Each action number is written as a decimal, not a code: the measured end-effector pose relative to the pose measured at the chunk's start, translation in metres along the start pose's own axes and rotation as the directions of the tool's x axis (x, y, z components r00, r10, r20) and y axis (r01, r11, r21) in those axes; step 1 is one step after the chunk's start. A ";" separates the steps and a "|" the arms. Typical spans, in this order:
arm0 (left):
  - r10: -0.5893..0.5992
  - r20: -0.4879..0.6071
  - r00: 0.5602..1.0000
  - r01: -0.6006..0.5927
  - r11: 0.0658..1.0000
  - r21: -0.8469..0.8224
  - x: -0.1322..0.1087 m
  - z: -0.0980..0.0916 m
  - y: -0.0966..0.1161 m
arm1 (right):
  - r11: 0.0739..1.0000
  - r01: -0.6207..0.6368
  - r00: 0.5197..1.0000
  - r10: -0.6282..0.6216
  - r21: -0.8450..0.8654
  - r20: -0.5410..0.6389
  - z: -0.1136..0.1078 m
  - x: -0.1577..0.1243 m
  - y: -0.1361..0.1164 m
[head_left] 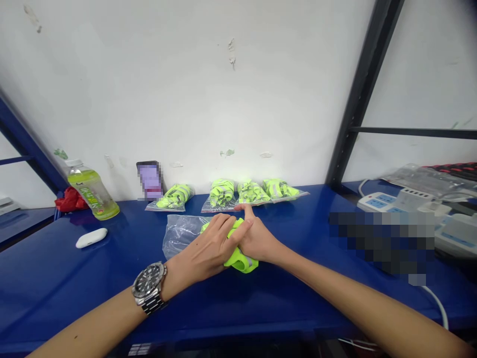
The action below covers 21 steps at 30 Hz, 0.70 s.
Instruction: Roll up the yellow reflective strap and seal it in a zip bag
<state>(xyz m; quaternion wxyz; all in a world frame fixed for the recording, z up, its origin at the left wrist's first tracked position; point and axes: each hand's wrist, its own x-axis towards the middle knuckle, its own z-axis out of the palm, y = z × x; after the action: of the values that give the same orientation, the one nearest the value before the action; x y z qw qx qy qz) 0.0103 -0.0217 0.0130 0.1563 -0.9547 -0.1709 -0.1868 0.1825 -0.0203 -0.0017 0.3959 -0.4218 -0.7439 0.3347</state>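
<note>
Between my two hands is a bundled neon-yellow reflective vest [244,262] with grey strips. My left hand [210,242], with a watch [149,283] on its wrist, lies over the bundle with its fingers wrapped round it. From the other side my right hand [261,237] grips the same bundle, its thumb sticking up toward the wall. A clear plastic bag [181,232] lies flat on the table, partly under my left hand; whether the vest is inside it is hidden. Behind my hands, several bagged vests [222,193] rest along the wall.
On the blue table [122,278], a drink bottle [91,191] leans at the left by a red cloth [70,200] and a white earbud case [91,237]. A phone [150,180] leans on the wall. Power strips [383,201] and a blurred dark object [383,241] occupy the right.
</note>
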 end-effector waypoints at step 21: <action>-0.098 -0.027 0.995 0.096 0.994 -0.061 -0.008 -0.009 -0.014 | 0.854 -0.273 0.928 0.111 0.444 0.356 -0.020 -0.005 0.001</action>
<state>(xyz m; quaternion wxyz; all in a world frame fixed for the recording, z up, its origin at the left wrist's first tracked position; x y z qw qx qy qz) -0.0052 -0.0141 0.0205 0.1211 -0.9466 -0.2092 -0.2133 0.2020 -0.0209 0.0054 0.3282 -0.3226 -0.6430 0.6122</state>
